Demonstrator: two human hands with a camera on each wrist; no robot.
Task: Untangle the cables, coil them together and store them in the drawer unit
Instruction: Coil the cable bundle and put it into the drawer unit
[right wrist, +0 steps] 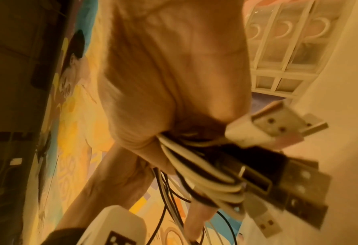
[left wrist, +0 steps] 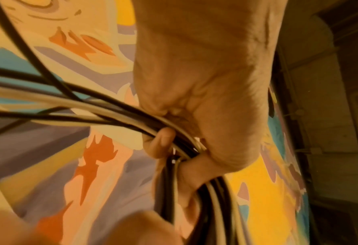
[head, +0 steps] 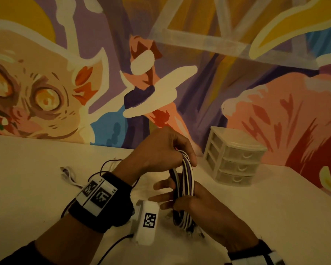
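A coil of white, purple and black cables (head: 188, 178) hangs upright above the white table (head: 46, 188). My left hand (head: 186, 157) grips the top of the coil; in the left wrist view its fingers (left wrist: 161, 142) curl round the strands (left wrist: 90, 106). My right hand (head: 178, 199) holds the coil's lower part between thumb and outstretched fingers. In the right wrist view several USB plugs (right wrist: 278, 175) stick out below that hand (right wrist: 174, 142). The white three-drawer unit (head: 235, 159) stands at the back right with all drawers shut, and also shows in the right wrist view (right wrist: 283, 49).
A loose white cable (head: 69, 175) lies on the table at the left. Thin black leads (head: 107, 165) run from my wrist cameras across the table. A painted mural wall (head: 161, 73) backs the table close behind the drawer unit.
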